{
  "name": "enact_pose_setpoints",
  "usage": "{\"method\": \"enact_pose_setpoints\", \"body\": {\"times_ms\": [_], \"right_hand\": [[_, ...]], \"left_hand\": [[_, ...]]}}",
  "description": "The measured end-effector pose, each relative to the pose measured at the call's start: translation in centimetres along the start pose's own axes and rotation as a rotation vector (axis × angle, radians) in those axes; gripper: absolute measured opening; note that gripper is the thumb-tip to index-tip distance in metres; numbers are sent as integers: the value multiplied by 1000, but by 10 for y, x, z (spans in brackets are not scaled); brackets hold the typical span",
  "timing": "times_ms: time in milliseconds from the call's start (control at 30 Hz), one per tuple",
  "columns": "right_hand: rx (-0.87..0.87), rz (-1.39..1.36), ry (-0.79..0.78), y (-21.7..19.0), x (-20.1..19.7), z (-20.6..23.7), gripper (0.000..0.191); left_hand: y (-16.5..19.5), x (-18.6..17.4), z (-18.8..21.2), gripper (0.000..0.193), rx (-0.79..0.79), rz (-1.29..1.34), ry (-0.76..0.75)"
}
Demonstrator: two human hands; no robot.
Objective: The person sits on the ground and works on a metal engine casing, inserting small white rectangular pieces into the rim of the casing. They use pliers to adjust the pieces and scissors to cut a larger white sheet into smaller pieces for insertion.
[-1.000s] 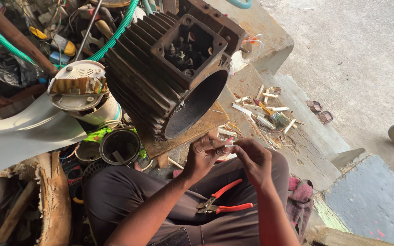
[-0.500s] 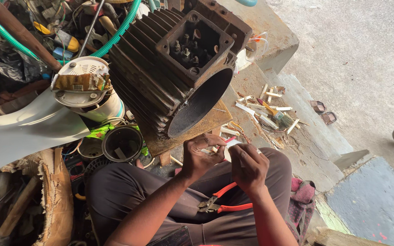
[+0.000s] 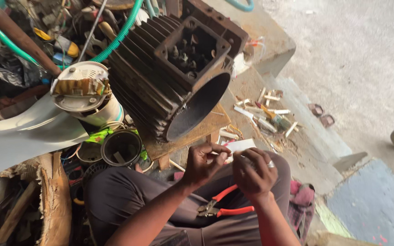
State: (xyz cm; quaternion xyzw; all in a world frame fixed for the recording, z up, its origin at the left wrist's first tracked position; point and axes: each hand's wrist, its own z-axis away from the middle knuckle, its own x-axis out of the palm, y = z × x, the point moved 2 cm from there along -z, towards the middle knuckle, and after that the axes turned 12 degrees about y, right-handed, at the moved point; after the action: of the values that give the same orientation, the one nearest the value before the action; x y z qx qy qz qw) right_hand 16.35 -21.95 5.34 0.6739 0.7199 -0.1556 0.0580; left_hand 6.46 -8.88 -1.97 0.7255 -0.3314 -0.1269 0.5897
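Pliers (image 3: 222,207), red-handled: loose on the seated person's lap, nearest the viewer, touched by neither hand.

Left hand (image 3: 204,160), just beyond the pliers: grip narrow, fingertips pinched on a small white strip (image 3: 239,146).

Right hand (image 3: 253,172), beside the left and also just past the pliers: fingers curled onto the same strip; a ring shows on one finger. Both hands hold it together above the knees.

Black round cup (image 3: 121,146), left of the pliers, among clutter.

Black finned motor housing (image 3: 174,68), farther off than the pliers, lying on its side on a wooden board (image 3: 206,130), open bore facing the hands.

White offcuts (image 3: 265,111), beyond the pliers, strewn on the concrete ledge.

Risk, as judged: any shift of the knees could tip the unsecured pliers to the floor; the pinched strip could slip and vanish among the similar offcuts.
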Motion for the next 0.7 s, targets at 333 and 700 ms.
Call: {"method": "enact_pose_setpoints", "body": {"times_ms": [333, 700], "right_hand": [[119, -111, -307, 20, 31, 11, 53], [-1, -193, -390, 31, 54, 20, 51]], "left_hand": [[20, -14, -17, 17, 85, -311, 46], [0, -25, -26, 12, -193, -31, 71]]}}
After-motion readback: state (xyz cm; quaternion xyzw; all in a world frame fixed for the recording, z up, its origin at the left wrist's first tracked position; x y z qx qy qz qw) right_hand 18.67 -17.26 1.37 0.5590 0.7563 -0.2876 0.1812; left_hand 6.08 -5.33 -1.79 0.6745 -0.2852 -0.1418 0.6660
